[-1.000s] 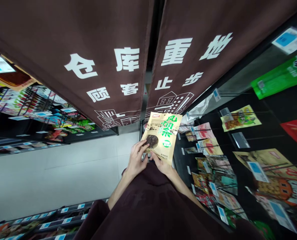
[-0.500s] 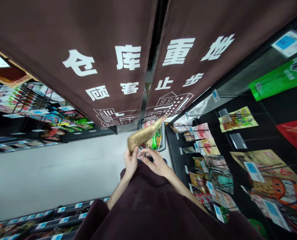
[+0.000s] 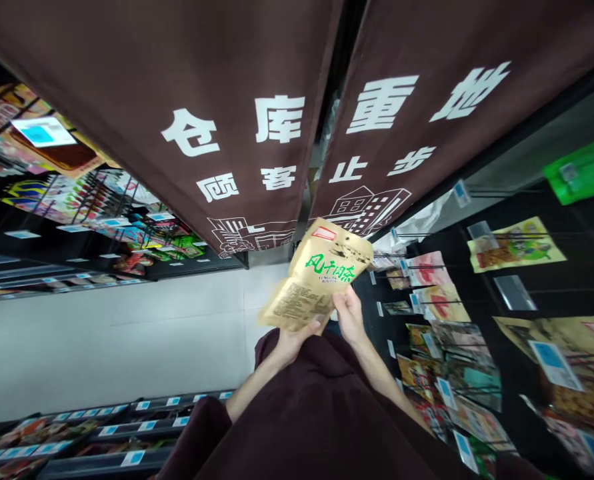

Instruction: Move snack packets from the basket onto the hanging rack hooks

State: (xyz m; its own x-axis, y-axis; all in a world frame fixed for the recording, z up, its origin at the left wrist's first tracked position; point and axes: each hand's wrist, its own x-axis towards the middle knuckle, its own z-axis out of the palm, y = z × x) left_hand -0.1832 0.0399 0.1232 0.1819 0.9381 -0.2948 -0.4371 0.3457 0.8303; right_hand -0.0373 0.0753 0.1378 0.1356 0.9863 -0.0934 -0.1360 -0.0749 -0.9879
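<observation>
Presently, I log the tan pouch (image 3: 321, 280) tilted above the dark garment (image 3: 321, 413), gripped between both hands. Left hand (image 3: 294, 339): thumb over the pouch's lower edge, its other fingers hidden behind. Right hand (image 3: 351, 313): thumb and fingers clamped on the right side edge. I note a roughly rectangular shape, matte paper-like surface, green characters, dense small print. Beyond hangs a brown cloth curtain (image 3: 227, 53) with white lettering.

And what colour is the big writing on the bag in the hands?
The big writing is bright green; it shows best in the head view.
</observation>
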